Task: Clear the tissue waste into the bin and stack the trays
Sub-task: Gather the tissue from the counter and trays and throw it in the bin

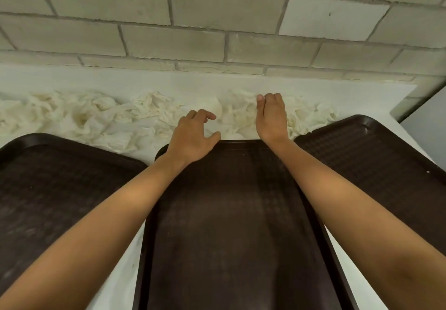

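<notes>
Head view, near to far.

Middle tray (236,213): dark brown, lying flat on the white counter (337,87), long side running away from the person. Both bare forearms reach out over it. A few pale specks show on its surface.

Left tray (60,184) and right tray (362,155): same dark brown, flat on the counter on either side of the middle one. The right tray is angled, its near corner close against the middle tray. A strip of counter shows between the left and middle trays.

Left hand (193,138): over the far left corner of the middle tray, palm down. Fingers loosely bent, thumb spread wide from the index finger, nothing held. The fingertips reach past the tray's rim, over the near edge of the tissue.

Right hand (271,116): wholly beyond the far rim of the middle tray, back of the hand towards the camera. Fingers bent down into the heap, thumb lying alongside the index finger. The fingertips are hidden, so I cannot tell whether it has hold of any tissue.

Tissue (96,116): crumpled white sheets in a long band across the counter, behind all three trays. It lies under and around the right hand and just ahead of the left.

Wall (217,20): pale painted blocks, behind the counter.
</notes>
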`<state>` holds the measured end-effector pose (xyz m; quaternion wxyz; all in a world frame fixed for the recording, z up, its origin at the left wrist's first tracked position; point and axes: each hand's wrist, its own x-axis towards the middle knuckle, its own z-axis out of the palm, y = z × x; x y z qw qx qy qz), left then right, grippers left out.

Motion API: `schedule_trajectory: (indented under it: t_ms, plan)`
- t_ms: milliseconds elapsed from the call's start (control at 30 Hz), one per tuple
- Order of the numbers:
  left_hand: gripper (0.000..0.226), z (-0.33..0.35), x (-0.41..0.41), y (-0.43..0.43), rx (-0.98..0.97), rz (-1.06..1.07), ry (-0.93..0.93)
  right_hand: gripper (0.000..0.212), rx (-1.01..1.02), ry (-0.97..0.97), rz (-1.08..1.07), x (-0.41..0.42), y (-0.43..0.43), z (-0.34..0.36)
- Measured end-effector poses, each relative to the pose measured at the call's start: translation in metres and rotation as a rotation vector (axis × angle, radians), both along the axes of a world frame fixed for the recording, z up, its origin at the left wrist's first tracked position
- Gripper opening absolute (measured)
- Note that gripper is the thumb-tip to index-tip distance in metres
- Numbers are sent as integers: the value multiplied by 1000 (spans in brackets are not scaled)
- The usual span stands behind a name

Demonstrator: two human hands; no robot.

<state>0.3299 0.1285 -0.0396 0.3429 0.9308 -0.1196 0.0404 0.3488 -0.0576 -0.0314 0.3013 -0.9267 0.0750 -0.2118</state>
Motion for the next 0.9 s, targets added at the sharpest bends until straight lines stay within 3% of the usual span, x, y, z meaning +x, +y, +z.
schedule_trajectory:
  t_ms: [133,233,433,533,733,900]
  plan:
    - [57,-2,17,-18,79,3,-22,29,195,-73,19,3,-1,13]
    - [73,-5,33,-29,202,3,-30,35,265,-121,7,7,-5,19]
    - [94,-8,60,-44,404,-94,84,34,484,-130,21,9,-15,22]
    - [83,-12,64,-49,458,-140,121,32,520,-131,-11,11,-20,17]
    - [37,-21,69,-52,314,-173,111,15,517,-157,-22,10,-25,8]
    - [37,-19,69,-52,234,-144,93,14,525,-174,19,8,-21,9]
